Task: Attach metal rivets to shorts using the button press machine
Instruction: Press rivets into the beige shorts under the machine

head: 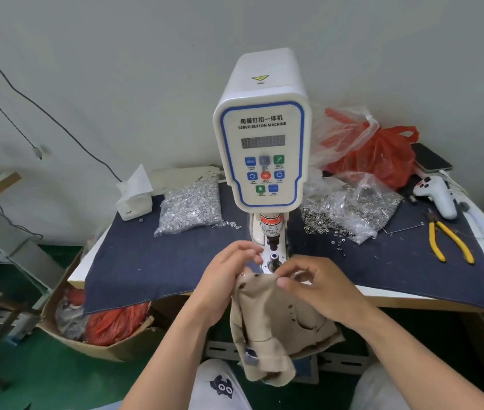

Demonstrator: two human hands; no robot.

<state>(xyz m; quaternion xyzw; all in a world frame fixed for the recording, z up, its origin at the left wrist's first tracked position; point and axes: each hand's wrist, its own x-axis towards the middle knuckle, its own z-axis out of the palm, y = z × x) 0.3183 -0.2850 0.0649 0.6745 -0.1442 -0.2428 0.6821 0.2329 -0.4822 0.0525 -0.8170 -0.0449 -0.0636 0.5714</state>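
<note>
Denim-blue cloth covers the desk (152, 261), on which one white servo button machine (261, 149) stands at centre. Two clear bags of metal parts flank it: one bag of rivets (190, 207) to its left, one opened bag of ring-shaped parts (353, 208) to its right, with loose pieces spilled beside it. One pair of beige shorts (267, 327) hangs off the near desk edge, its upper hem raised just in front of the lower die (273, 257). Left hand (226, 279) grips the hem from the left; right hand (320, 284) pinches it between thumb and fingertips. Judged step: positioning the fabric before pressing. Next move calls for seating the marked spot squarely over the die, fingers kept outside the punch. One pair of yellow-handled pliers (449, 242) lies well apart, to the right.
</note>
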